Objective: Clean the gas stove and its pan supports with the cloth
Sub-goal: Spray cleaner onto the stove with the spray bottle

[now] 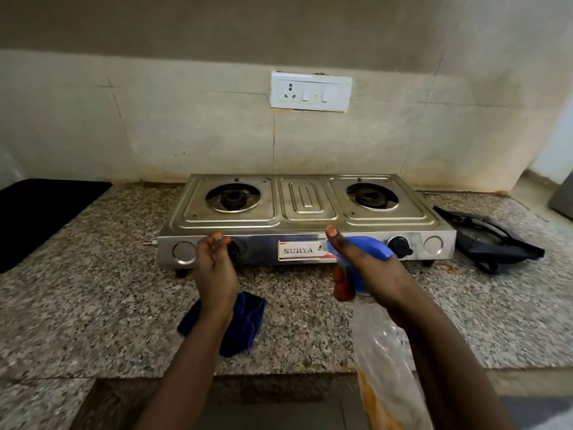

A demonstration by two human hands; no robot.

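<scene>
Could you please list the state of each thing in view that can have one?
Gas stove: pan supports off, burners bare.
Pan supports: stacked on the counter, right of the stove.
Cloth: crumpled on the counter, not held.
Spray bottle: held in the right hand.
Left hand: empty, half curled.

Things around the kitchen

A white wall plug [311,91] sits high up. A black mat [40,212] lies on the speckled table [108,293].
</scene>
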